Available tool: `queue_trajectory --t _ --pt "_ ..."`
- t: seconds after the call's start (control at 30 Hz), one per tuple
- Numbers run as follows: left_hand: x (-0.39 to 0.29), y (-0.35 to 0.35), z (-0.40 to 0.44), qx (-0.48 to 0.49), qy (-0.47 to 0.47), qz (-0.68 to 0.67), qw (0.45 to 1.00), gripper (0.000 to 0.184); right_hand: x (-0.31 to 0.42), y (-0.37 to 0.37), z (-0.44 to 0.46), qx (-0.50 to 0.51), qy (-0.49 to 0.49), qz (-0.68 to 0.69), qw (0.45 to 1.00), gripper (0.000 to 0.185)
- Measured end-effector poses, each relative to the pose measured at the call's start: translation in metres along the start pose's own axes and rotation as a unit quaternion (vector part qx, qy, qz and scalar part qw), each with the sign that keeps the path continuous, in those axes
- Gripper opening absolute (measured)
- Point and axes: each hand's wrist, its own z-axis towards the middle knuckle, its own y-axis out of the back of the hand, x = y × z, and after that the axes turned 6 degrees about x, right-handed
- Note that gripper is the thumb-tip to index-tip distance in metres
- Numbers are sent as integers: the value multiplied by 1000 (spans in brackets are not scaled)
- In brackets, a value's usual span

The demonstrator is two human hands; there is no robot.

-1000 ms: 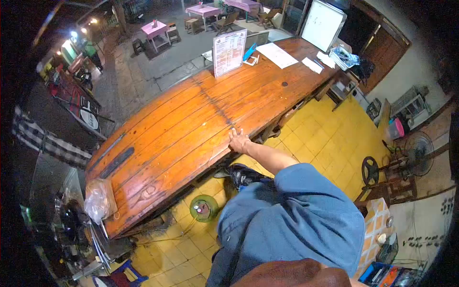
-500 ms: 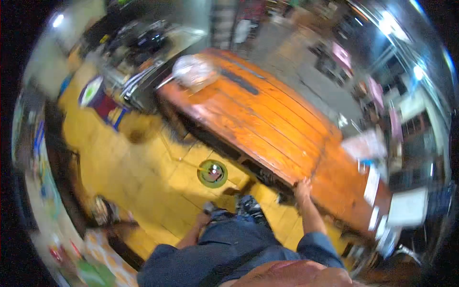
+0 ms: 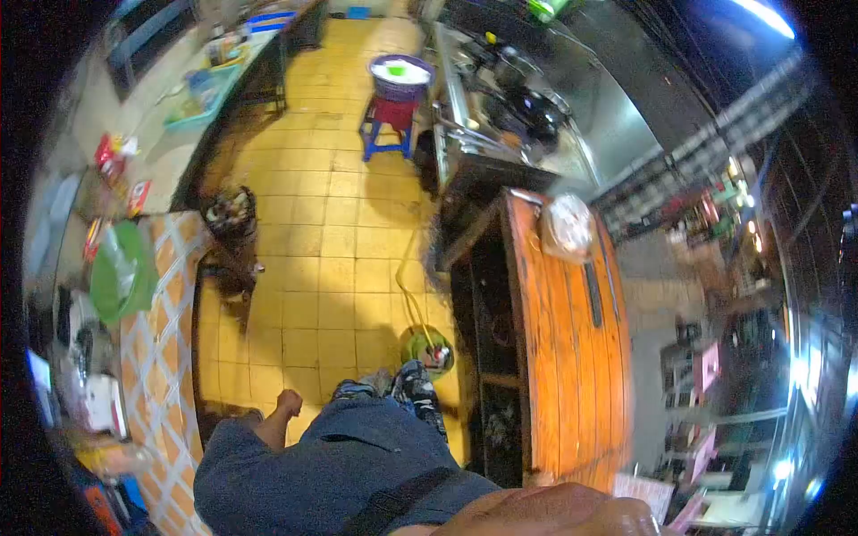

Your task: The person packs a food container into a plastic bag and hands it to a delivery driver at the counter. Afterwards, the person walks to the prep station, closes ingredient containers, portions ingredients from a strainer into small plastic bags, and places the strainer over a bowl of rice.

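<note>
My left hand (image 3: 288, 404) hangs at my left side above the yellow floor, fingers curled in, with nothing showing in it. My right hand (image 3: 541, 480) is mostly hidden at the bottom; only a small patch shows at the edge of the orange wooden table (image 3: 563, 357), and its fingers cannot be made out. On the table's far end lie a clear plastic bag (image 3: 568, 228) and a dark flat strip (image 3: 593, 297). A green gas cylinder (image 3: 416, 355) with a yellow hose (image 3: 407, 290) stands on the floor just ahead of my feet.
A purple basin (image 3: 402, 85) rests on a blue and red stool (image 3: 386, 134) ahead. Beyond the table is a cooking counter (image 3: 500, 152) with dark pans. To the left, a tiled counter (image 3: 165, 357) bears a green basin (image 3: 123, 272); a dark basket-like container (image 3: 231, 214) stands beside it.
The view has turned left, so the floor aisle now runs straight ahead and the table lies to my right. My right hand has dropped to the bottom edge, mostly out of sight.
</note>
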Motion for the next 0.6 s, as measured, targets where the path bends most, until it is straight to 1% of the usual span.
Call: queue_trajectory --t 0.03,0.07,0.1,0.13,0.17,0.2,0.23,0.3,0.33,0.37,0.43,0.47,0.5,0.53,0.57,0.6 --pt "0 -1 1 -6 5 -21 1000 13 15 15 0 -3 10 -4 1000 80" --pt "2 -7 7 -12 -54 -172 984 18 33 28 -1 -6 19 -7 1000 78" --pt "7 -14 10 -22 -111 -318 941 23 52 44 -2 -10 36 -8 999 76" --pt "-1 -16 1 -32 -105 -337 935 23 76 59 -3 -13 59 -6 998 74" --pt "-33 -6 -28 -63 -86 -226 968 26 101 71 -3 -14 84 -4 996 72" --pt "-54 4 -48 -89 -61 -109 988 29 126 84 -3 -14 112 -1 994 70" --pt "-23 -17 3 -91 -71 -177 978 34 153 98 -5 -14 140 5 990 69" --pt "-72 15 -59 -114 -8 -164 980 37 207 115 -4 -6 199 16 980 65" --pt "-65 13 -46 -126 1 -135 983 35 236 124 -6 -2 226 22 974 63" --pt "-51 9 -26 -133 9 -143 981 35 265 133 -6 6 254 30 967 61" --pt "-21 1 20 -108 17 -271 956 32 328 150 -3 24 314 41 948 57" --pt "-24 6 27 -127 15 -112 986 21 361 158 1 34 343 46 938 55" --pt "-29 11 35 -136 27 -126 982 21 394 167 4 47 374 46 925 53" --pt "-34 21 51 -93 11 38 995 17 429 175 6 61 404 52 911 51" --pt "-36 35 72 -43 -1 203 978 15 464 183 8 76 431 58 897 49" --pt "-26 42 133 112 -108 424 892 17 497 189 8 95 456 63 882 47"
